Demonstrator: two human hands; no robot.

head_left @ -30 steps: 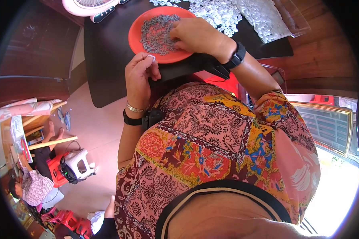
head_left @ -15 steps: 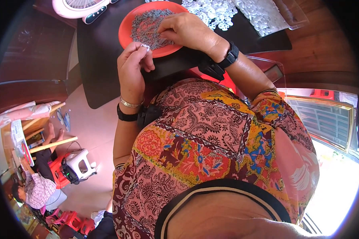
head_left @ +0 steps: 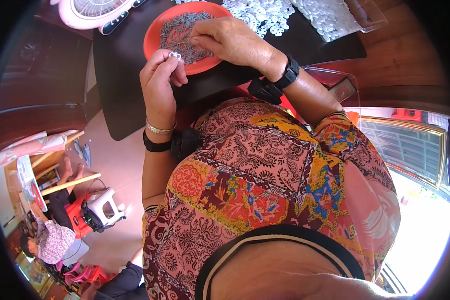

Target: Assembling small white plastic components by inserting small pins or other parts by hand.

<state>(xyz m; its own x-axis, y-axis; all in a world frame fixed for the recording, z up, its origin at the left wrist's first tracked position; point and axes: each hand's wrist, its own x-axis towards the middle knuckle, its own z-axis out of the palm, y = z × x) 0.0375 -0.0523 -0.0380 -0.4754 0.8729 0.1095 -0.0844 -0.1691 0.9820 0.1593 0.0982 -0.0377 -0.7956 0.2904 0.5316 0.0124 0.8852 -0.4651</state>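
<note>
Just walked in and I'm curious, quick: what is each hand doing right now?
Left hand: closed, pinching a small white ring-shaped piece at its fingertips.
Right hand: fingers curled down into the small grey pieces on the orange plate; a grip cannot be told.

Small grey pieces (head_left: 180,35) too tiny to identify.

We see a clear plastic bag (head_left: 367,12) lying open at the far right of the dark table (head_left: 120,75), beside loose white pieces. At far left, colourful printed papers (head_left: 27,177) lie on a wooden surface.
</note>
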